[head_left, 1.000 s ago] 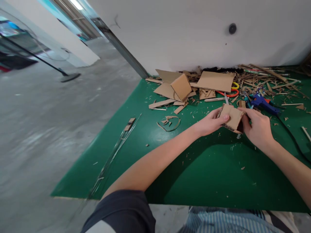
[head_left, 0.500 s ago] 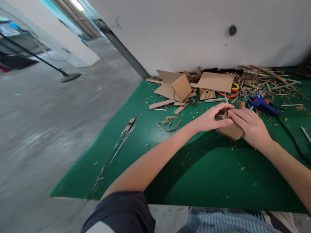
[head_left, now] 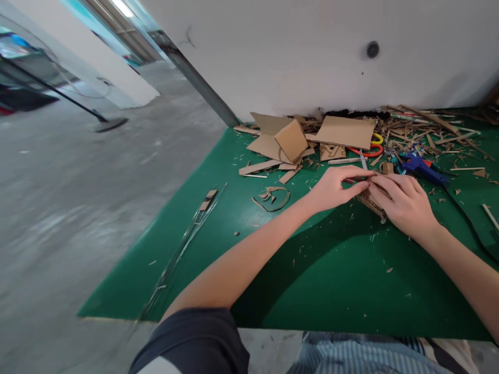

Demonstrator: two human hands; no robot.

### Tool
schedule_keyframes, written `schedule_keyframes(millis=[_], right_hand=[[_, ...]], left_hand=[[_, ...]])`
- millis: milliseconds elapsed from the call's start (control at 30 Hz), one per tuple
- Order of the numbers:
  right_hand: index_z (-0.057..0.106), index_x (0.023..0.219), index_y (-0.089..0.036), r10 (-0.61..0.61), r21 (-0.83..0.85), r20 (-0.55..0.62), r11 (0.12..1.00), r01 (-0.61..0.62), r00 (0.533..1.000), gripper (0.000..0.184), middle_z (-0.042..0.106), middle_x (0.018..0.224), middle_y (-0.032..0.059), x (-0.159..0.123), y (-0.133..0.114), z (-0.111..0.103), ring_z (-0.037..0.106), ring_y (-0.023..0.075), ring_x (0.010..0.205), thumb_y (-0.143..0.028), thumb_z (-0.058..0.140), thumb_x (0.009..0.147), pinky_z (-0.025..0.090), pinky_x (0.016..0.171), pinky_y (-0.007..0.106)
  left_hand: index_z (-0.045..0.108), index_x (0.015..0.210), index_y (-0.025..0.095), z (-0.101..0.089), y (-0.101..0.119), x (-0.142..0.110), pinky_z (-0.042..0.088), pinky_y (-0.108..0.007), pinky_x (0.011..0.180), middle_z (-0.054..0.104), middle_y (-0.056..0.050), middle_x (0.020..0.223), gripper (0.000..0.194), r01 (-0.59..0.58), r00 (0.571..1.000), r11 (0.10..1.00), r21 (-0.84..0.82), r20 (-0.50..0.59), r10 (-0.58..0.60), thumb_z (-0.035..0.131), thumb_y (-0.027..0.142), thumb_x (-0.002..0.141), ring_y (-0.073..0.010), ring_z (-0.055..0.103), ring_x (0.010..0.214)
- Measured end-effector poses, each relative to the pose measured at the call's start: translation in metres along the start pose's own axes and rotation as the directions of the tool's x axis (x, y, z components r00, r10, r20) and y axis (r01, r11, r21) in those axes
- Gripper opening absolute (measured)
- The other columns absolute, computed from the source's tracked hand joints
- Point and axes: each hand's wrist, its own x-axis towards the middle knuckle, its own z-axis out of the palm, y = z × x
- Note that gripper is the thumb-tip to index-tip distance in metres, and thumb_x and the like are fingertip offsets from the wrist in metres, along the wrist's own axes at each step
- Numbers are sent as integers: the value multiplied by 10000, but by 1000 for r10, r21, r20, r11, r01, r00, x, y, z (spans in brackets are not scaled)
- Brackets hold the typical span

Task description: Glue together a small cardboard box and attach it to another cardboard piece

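Both of my hands meet over a small cardboard piece (head_left: pixel 371 204) at the right of the green table. My left hand (head_left: pixel 338 186) has its thumb and fingers closed at the far left end of that piece. Curled over its top and right side is my right hand (head_left: pixel 403 200), which hides much of it. Only a thick, layered edge of the piece shows below the fingers. Just beyond the hands lie a pale pointed stick (head_left: pixel 363 159), a small cardboard bit (head_left: pixel 387 168) and a blue glue gun (head_left: pixel 423 167).
Cardboard sheets (head_left: pixel 345 131), a folded cardboard form (head_left: pixel 291 140) and orange-handled scissors (head_left: pixel 372 150) lie by the wall. Thin strip scraps (head_left: pixel 432 127) heap at the back right. Clear thin strips (head_left: pixel 183 246) lie along the left side of the green table (head_left: pixel 312 291). A black cord (head_left: pixel 468 221) runs right.
The cardboard piece has turned between my hands, so its broad face is hidden and a narrow edge shows instead. My left thumb has moved up toward my right fingers.
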Motion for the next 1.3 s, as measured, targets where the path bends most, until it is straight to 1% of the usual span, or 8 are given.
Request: schedule_keyframes(millis=[100, 267, 433, 600, 833, 1033, 1200, 1300], right_hand=[[630, 1282, -173, 44, 54, 9, 998, -44, 999, 374, 699, 1232, 101, -1, 1, 0, 580, 218, 1095, -119, 517, 930, 490, 903, 359], [656, 1232, -142, 41, 43, 13, 998, -42, 999, 365, 714, 1198, 99, -1, 1, 0, 566, 221, 1054, -78, 488, 914, 500, 890, 361], [665, 1205, -118, 57, 18, 11, 998, -57, 998, 348, 722, 1161, 98, 2, -3, -1, 551, 230, 1039, -78, 496, 904, 502, 863, 359], [690, 1121, -97, 76, -8, 11, 997, -76, 997, 292, 725, 1111, 104, 5, -5, -3, 547, 230, 1010, -78, 498, 902, 504, 833, 344], [680, 1145, -98, 106, 22, 56, 994, -108, 993, 294, 713, 1106, 113, 5, -6, -5, 528, 238, 1015, -100, 500, 913, 503, 843, 352], [682, 1137, -76, 133, 35, 47, 990, -135, 990, 307, 702, 1118, 127, 3, -5, -4, 524, 246, 1021, -81, 507, 885, 518, 845, 361], [685, 1142, -76, 174, 49, 24, 983, -175, 985, 330, 686, 1151, 142, 3, -4, -1, 534, 256, 1026, -71, 484, 881, 540, 887, 376], [584, 1293, 19, 230, 72, 89, 969, -236, 969, 443, 600, 1319, 224, 3, -9, 5, 496, 312, 1201, -72, 469, 874, 516, 1012, 435]], left_hand=[[711, 1145, 196, -2, -4, -1, 599, -307, 898, 745, -68, 1158, 278, -27, 999, 997, 67, 37, 25, 624, 316, 910, -165, 712, 1015], [719, 995, 177, 1, -6, -3, 569, -317, 862, 756, -63, 1065, 203, -101, 995, 904, 415, 26, 99, 538, 262, 955, -181, 711, 988], [656, 996, 148, 8, 1, -4, 461, -268, 582, 742, -71, 960, 309, -112, 993, 668, 736, 61, 101, 402, 321, 1018, -179, 708, 789], [622, 997, 102, 11, 21, -6, 404, -289, 534, 686, -90, 882, 267, -210, 978, 384, 899, 186, 98, 356, 94, 972, -197, 687, 776], [576, 1120, 144, -3, 41, -8, 390, -264, 508, 651, -85, 1084, 300, -250, 949, 424, 870, 306, -68, 383, 30, 919, -189, 678, 865], [587, 1029, 140, -3, 29, -6, 405, -265, 524, 644, -102, 1020, 246, -298, 944, 368, 881, 328, -22, 385, 56, 915, -208, 669, 880], [577, 1133, 114, -26, 2, 2, 499, -316, 623, 652, -171, 1109, 302, 63, 974, 327, 943, 13, -224, 352, 133, 932, -278, 684, 964], [555, 1202, 109, -49, -19, 3, 537, -413, 736, 703, -198, 1024, 346, 353, 865, 228, 908, -224, -448, 346, 188, 939, -350, 703, 974]])
